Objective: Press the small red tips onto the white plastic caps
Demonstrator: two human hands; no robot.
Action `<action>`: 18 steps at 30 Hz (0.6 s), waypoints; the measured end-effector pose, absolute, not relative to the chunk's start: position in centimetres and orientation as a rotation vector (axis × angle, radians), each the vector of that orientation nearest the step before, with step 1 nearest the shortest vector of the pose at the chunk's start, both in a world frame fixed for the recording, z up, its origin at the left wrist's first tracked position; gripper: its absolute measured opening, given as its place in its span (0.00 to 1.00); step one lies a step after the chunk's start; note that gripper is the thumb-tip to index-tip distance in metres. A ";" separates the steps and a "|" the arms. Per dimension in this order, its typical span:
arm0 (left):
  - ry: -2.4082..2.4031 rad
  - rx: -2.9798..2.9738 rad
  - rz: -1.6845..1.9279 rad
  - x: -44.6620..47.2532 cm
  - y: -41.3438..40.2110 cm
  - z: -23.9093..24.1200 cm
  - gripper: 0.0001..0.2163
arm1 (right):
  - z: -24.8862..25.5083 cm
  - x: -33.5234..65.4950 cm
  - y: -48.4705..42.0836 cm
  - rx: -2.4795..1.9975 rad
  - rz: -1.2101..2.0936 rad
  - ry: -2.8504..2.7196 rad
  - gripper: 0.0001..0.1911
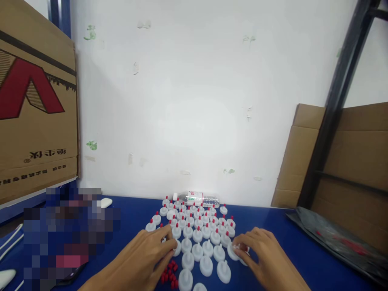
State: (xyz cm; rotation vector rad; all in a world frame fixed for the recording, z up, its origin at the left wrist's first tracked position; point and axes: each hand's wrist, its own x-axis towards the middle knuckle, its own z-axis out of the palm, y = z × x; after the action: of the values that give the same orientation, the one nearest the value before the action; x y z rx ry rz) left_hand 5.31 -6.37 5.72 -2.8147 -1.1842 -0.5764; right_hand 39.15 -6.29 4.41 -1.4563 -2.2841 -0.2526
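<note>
Watching lower centre: my right hand (pixel 263 256), grip pinched on a white cap (pixel 235 251) at the rows' (pixel 197 230) right edge; left hand (pixel 148 258) by the loose red tips (pixel 169 277) (grip, I cannot tell). I'd keep caps upright, rows tight on the blue surface (pixel 133 218).

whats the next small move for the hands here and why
Probably the left hand should pick one of the loose red tips just beside it and seat it on the white cap that the right hand pinches. The far caps all carry red tips, while the near caps are bare.
</note>
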 end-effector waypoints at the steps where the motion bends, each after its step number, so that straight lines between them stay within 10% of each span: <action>1: -1.189 -2.820 -0.567 5.3 -6.4 5.8 0.11 | 4.3 39.1 -6.3 -1.478 -0.229 -2.295 0.07; 18: -1.167 -2.818 -0.485 5.4 -6.0 5.6 0.08 | 2.9 41.3 -6.0 -1.829 0.001 -2.069 0.14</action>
State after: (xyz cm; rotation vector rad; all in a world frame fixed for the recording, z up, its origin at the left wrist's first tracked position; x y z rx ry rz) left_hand 5.44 -6.02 5.58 -2.8182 -1.1665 -0.4855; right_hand 41.27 -5.98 2.89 -1.8288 -2.0686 0.0011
